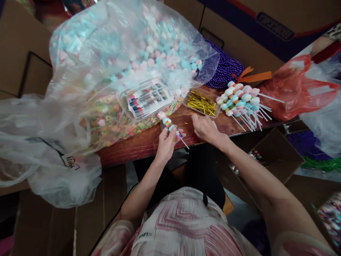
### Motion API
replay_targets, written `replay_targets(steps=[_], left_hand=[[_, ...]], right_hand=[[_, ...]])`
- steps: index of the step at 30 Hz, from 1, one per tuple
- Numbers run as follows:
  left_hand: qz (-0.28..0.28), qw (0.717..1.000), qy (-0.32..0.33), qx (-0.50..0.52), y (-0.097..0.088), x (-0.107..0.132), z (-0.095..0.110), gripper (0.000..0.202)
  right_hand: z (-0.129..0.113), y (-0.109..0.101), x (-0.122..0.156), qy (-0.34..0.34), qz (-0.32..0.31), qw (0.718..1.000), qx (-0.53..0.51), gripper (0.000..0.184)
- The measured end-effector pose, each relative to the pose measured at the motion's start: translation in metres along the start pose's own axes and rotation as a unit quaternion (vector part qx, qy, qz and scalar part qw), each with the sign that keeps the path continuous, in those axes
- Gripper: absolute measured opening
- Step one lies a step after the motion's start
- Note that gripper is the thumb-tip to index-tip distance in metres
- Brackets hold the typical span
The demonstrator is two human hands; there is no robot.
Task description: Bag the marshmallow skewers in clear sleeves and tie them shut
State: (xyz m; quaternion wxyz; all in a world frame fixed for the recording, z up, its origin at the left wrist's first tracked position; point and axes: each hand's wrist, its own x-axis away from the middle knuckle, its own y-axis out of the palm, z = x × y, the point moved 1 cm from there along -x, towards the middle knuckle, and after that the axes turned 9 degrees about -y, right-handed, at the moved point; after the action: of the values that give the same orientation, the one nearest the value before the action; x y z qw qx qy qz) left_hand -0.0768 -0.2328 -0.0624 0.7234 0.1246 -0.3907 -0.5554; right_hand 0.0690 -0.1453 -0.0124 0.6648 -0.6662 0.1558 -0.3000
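Observation:
My left hand (166, 144) is closed around a marshmallow candy stick (168, 123), a row of pink, white, blue and yellow pieces in a clear wrapper with a white stick poking out below. Just short of a clear tray (184, 100) of gold twist ties (201, 103), my right hand (205, 128) is over the table with its fingers curled together. Whatever its fingertips hold, if anything, is hidden. Finished-looking candy sticks (241, 99) lie piled to the right of the tray, their white sticks toward me.
A big clear bag (128, 39) of pastel marshmallows covers the back of the wooden table (128, 149). In front of it sits a plastic box with printed labels (149, 97). Purple bead strings (226, 65) and a red plastic bag (293, 89) are at right; an open carton (274, 156) stands below.

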Motion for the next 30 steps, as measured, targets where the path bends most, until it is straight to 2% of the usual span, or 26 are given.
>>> replay_targets(steps=[4,7,12,17,20,23,26,28,30], left_hand=[[-0.002,1.000,-0.002,0.000,0.000,0.000,0.000,0.048],[-0.001,1.000,0.001,-0.006,-0.001,-0.001,-0.001,0.044],[-0.002,1.000,-0.003,-0.008,-0.001,-0.001,-0.001,0.046],[-0.002,1.000,-0.005,-0.003,-0.001,-0.002,-0.001,0.046],[-0.001,1.000,-0.006,-0.002,-0.001,-0.002,-0.001,0.043],[-0.004,1.000,-0.003,0.002,0.000,-0.002,-0.001,0.042],[-0.004,1.000,-0.004,-0.001,0.001,-0.001,0.000,0.041],[-0.003,1.000,-0.006,-0.008,0.001,-0.001,0.001,0.041],[-0.001,1.000,-0.008,-0.014,0.001,0.000,0.001,0.041]], right_hand=[[0.008,0.001,0.010,0.066,0.066,0.991,-0.099,0.028],[0.007,0.000,0.013,0.052,0.094,0.987,-0.118,0.024],[-0.001,0.000,0.006,-0.017,0.039,0.999,-0.021,0.023],[-0.001,0.009,-0.005,-0.079,0.030,0.996,0.035,0.034],[-0.004,0.010,-0.011,-0.103,0.010,0.993,0.053,0.034],[-0.009,0.005,-0.011,-0.074,0.000,0.996,0.052,0.030],[-0.007,0.001,-0.005,-0.033,0.009,0.999,0.008,0.026],[-0.002,0.001,0.001,0.005,0.039,0.999,-0.038,0.026],[0.006,0.000,0.007,0.037,0.095,0.991,-0.089,0.029]])
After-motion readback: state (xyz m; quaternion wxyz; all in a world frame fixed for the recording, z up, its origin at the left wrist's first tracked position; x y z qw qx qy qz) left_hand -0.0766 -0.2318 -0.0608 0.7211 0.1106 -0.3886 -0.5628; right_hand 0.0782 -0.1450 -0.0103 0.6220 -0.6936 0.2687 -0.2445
